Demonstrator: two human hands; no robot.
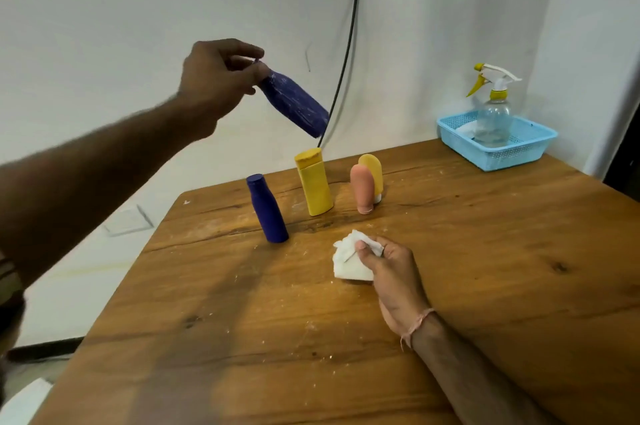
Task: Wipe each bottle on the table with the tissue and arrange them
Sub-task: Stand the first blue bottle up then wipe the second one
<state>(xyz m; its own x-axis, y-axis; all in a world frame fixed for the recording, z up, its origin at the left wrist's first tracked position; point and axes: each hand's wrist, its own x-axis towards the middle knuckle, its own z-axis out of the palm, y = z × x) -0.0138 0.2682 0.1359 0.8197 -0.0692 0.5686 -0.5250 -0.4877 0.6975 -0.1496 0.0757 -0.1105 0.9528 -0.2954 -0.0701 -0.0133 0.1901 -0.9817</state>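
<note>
My left hand (216, 76) holds a dusty blue bottle (296, 104) by its cap end, tilted in the air above the far side of the wooden table (485, 269). My right hand (389, 265) rests on the table and grips a crumpled white tissue (346, 260). A second blue bottle (267, 213) stands upright at the left of a row. To its right stand a yellow bottle (313, 184), then a pink tube (362, 191) with a yellow tube (375, 170) just behind it.
A light blue basket (519, 147) at the table's far right corner holds a clear spray bottle (493, 113) with a yellow and white trigger. A black cable (349, 37) hangs down the white wall behind the bottles. White crumbs are scattered over the tabletop.
</note>
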